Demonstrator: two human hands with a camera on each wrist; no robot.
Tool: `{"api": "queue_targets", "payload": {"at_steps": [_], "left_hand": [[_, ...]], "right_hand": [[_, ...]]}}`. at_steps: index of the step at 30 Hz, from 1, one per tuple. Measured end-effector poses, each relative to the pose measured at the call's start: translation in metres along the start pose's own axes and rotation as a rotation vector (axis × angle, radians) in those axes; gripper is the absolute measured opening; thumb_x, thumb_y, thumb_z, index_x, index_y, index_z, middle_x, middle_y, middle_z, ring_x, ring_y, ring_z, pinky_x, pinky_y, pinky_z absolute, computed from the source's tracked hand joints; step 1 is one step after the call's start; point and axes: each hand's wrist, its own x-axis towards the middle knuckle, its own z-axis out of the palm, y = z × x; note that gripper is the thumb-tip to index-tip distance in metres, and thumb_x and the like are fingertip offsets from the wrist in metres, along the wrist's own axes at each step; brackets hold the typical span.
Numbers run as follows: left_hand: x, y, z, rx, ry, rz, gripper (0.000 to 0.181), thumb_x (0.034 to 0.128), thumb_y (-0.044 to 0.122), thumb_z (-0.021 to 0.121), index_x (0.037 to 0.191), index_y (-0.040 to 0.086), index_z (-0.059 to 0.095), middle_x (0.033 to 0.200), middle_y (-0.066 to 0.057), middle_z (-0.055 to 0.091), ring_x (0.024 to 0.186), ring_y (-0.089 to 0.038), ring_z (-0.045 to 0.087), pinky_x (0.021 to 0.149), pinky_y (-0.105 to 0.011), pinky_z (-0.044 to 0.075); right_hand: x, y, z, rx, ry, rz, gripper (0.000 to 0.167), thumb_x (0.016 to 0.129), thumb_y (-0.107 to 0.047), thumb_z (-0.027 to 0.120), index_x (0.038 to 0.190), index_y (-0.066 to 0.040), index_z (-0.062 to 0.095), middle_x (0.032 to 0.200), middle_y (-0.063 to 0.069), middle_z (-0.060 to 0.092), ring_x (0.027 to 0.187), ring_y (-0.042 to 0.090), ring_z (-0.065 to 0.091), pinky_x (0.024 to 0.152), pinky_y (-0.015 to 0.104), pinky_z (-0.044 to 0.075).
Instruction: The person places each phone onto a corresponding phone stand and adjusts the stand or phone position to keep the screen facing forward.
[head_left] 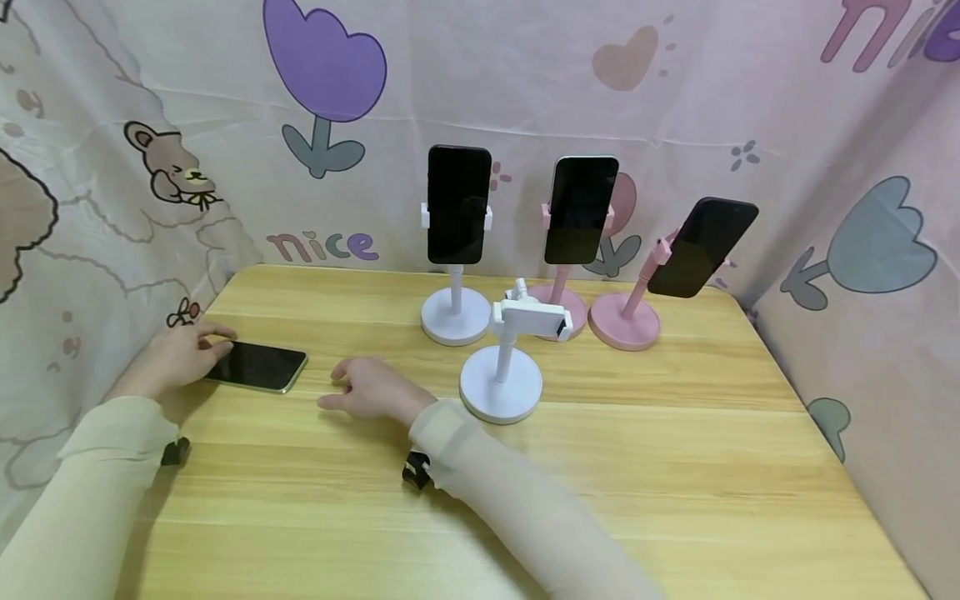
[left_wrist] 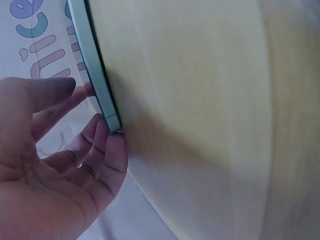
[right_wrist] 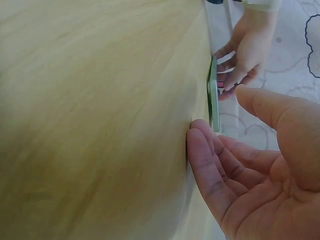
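A dark-screened smartphone (head_left: 266,367) with a pale green edge lies near the table's left side. My left hand (head_left: 176,358) holds its left end; in the left wrist view, curled fingertips meet the phone's corner while the thumb (left_wrist: 57,90) stands off from it. To the right of the phone, my right hand (head_left: 378,390) hovers low over the wood, holding nothing. Its fingers are loosely bent and the thumb is apart, as the right wrist view shows. Nearest to that wrist is a white phone stand (head_left: 501,385) with no phone in its clamp.
Behind it stand a white stand (head_left: 456,317) bearing a black phone (head_left: 457,204), and two pink stands (head_left: 625,322) with phones. The wooden table (head_left: 675,467) meets a patterned cloth (head_left: 480,67) at the back and sides.
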Motion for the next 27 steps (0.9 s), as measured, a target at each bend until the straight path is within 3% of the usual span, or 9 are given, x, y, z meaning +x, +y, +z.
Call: {"api": "queue_targets", "payload": {"at_steps": [9, 14, 18, 23, 27], "left_hand": [[-0.003, 0.005, -0.003, 0.027, -0.031, 0.003, 0.038, 0.1102, 0.025, 0.057, 0.134, -0.003, 0.067, 0.121, -0.043, 0.067, 0.107, -0.06, 0.065, 0.083, -0.068, 0.054], [-0.004, 0.007, 0.001, -0.011, -0.029, 0.031, 0.036, 0.1104, 0.023, 0.058, 0.13, -0.004, 0.069, 0.11, -0.039, 0.071, 0.09, -0.049, 0.07, 0.071, -0.054, 0.057], [-0.007, 0.014, 0.003, -0.092, -0.062, 0.033, 0.034, 0.1114, 0.019, 0.056, 0.13, -0.007, 0.067, 0.106, -0.036, 0.072, 0.079, -0.032, 0.067, 0.063, -0.039, 0.051], [-0.011, 0.025, 0.003, -0.127, -0.089, 0.038, 0.032, 0.1116, 0.018, 0.055, 0.128, -0.008, 0.066, 0.104, -0.033, 0.072, 0.08, -0.029, 0.063, 0.065, -0.036, 0.049], [-0.013, 0.034, 0.005, -0.113, -0.104, 0.04, 0.032, 0.1119, 0.022, 0.056, 0.127, -0.004, 0.068, 0.094, -0.021, 0.074, 0.075, -0.024, 0.061, 0.066, -0.033, 0.046]], "right_hand": [[0.001, -0.004, 0.001, -0.037, 0.003, -0.004, 0.054, 0.102, -0.047, 0.074, 0.143, -0.013, 0.067, 0.119, -0.003, 0.079, 0.097, -0.001, 0.067, 0.096, 0.013, 0.053], [0.001, -0.005, 0.002, -0.036, 0.004, -0.001, 0.051, 0.102, -0.046, 0.074, 0.139, -0.011, 0.069, 0.118, -0.003, 0.079, 0.095, -0.001, 0.066, 0.094, 0.012, 0.053], [0.001, -0.005, 0.002, -0.028, 0.004, 0.004, 0.048, 0.102, -0.045, 0.074, 0.135, -0.011, 0.071, 0.121, -0.003, 0.078, 0.097, 0.0, 0.066, 0.093, 0.013, 0.054], [0.002, -0.004, 0.002, -0.029, 0.004, 0.005, 0.045, 0.102, -0.045, 0.074, 0.132, -0.011, 0.072, 0.125, -0.004, 0.077, 0.101, 0.0, 0.066, 0.093, 0.012, 0.054], [0.002, -0.002, 0.001, 0.002, 0.003, 0.031, 0.043, 0.102, -0.044, 0.075, 0.13, -0.012, 0.073, 0.121, -0.006, 0.076, 0.094, -0.001, 0.063, 0.09, 0.012, 0.053]]}}
